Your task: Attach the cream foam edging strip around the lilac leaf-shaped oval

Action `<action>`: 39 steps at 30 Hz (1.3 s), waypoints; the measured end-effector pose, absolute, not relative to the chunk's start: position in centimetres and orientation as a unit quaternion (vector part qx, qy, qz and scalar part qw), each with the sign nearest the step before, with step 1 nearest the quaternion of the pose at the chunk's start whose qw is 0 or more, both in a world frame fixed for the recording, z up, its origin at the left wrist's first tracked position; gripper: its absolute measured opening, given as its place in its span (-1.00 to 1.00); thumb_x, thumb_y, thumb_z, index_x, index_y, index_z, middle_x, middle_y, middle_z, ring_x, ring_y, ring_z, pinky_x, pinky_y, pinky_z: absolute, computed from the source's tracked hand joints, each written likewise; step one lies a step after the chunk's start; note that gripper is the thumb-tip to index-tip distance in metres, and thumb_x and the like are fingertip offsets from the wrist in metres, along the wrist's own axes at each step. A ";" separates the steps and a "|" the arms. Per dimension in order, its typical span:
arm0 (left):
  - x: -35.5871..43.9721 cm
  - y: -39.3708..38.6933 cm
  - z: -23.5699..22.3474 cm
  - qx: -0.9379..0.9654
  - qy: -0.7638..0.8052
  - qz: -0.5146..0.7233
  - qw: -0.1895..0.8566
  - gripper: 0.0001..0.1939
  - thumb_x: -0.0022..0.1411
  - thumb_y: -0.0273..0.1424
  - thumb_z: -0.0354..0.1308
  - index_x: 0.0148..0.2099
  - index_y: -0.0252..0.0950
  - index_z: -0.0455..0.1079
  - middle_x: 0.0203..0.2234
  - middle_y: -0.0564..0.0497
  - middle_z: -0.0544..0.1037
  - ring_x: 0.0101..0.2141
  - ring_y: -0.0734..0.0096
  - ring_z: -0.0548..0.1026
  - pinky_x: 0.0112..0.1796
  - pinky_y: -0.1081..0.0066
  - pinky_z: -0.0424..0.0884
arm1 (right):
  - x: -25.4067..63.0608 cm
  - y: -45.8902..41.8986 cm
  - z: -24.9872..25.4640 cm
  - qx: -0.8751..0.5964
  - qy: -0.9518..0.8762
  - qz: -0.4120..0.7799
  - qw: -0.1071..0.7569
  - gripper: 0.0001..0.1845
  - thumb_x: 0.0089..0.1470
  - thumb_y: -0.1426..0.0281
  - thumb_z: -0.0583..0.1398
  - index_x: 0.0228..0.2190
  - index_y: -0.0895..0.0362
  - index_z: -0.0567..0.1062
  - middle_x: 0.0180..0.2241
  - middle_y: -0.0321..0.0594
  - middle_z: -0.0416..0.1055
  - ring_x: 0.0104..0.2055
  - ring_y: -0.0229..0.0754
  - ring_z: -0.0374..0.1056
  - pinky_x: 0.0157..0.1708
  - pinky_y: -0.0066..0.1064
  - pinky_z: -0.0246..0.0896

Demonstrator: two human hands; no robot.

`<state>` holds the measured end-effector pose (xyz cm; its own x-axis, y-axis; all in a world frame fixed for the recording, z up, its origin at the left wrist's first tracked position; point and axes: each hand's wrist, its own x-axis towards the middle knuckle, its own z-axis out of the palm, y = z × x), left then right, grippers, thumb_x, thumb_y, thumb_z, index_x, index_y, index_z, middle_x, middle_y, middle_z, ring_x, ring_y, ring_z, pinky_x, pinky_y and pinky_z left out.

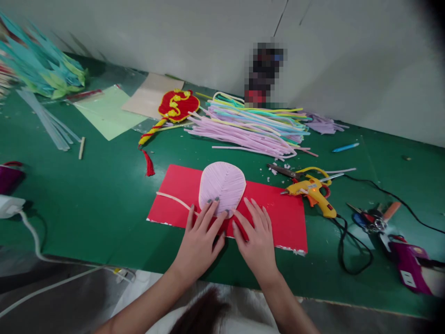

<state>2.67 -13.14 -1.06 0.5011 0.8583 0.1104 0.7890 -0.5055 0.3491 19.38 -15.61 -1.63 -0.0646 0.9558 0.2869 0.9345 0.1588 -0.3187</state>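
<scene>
A lavender fan-shaped piece (222,183), covered in slanting rows of pipe cleaner and edged in a pale strip, lies on a red board (278,213). My left hand (201,232) rests with spread fingers on its lower left part. At the lower right edge, the fingertips of my right hand (256,229) touch or nearly touch the rim, fingers stretched out. A loose pale pipe cleaner (173,198) runs leftward from under my left fingers; its other end is hidden there.
Right of the board are a yellow glue gun (313,191), scissors (283,170) and keys (375,221). Behind lie bundled pipe cleaners (250,127) and a red-and-yellow fan (179,105). Glue sticks (48,120) and a white cable (33,232) are at left.
</scene>
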 end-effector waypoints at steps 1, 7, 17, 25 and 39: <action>2.6 -13.1 -1.1 0.857 0.480 0.137 0.130 -0.58 0.30 -0.35 -0.03 0.20 -0.22 0.26 0.24 -0.13 0.22 0.22 0.10 0.19 0.20 -0.06 0.00 | 19.4 -15.6 -1.7 -0.649 -0.728 0.024 0.220 -0.64 0.16 0.40 0.12 0.00 0.08 0.42 0.19 -0.08 0.23 0.28 -0.03 0.05 0.22 -0.02 0.01; 2.6 -13.1 -1.1 0.855 0.480 0.143 0.134 -0.56 0.31 -0.35 -0.03 0.22 -0.23 0.23 0.24 -0.13 0.21 0.22 0.13 0.19 0.22 -0.03 -0.06 | 19.4 -15.6 -2.0 -0.655 -0.733 0.021 0.182 -0.52 0.18 0.34 0.10 0.14 0.04 0.29 0.25 -0.10 0.12 0.31 0.01 -0.04 0.21 0.00 0.01; 2.7 -13.2 -1.2 0.855 0.484 0.140 0.128 -0.54 0.32 -0.34 -0.05 0.24 -0.25 0.18 0.26 -0.11 0.19 0.24 0.15 0.15 0.22 -0.03 -0.08 | 19.4 -15.6 -2.2 -0.657 -0.732 0.013 0.180 -0.53 0.19 0.32 0.09 0.13 0.04 0.30 0.25 -0.09 0.13 0.31 0.00 -0.02 0.21 -0.02 0.00; 2.7 -13.5 -1.3 0.848 0.494 0.159 0.110 -0.51 0.32 -0.37 -0.06 0.26 -0.37 0.10 0.24 -0.18 0.21 0.24 0.15 0.15 0.21 0.03 0.00 | 19.4 -15.6 -2.6 -0.665 -0.719 0.002 0.202 -0.50 0.21 0.30 0.07 0.15 0.17 0.26 0.23 -0.02 0.16 0.30 -0.03 -0.01 0.23 -0.06 -0.01; 2.8 -14.0 -1.2 0.849 0.490 0.186 0.066 -0.64 0.34 -0.40 -0.09 0.14 -0.34 0.23 0.15 -0.15 0.35 0.17 0.17 0.27 0.22 0.03 -0.04 | 20.0 -15.7 -2.3 -0.693 -0.599 0.091 0.392 -0.80 0.16 0.32 0.11 -0.33 0.11 0.52 -0.03 -0.04 0.39 0.04 -0.01 0.25 0.07 -0.05 0.14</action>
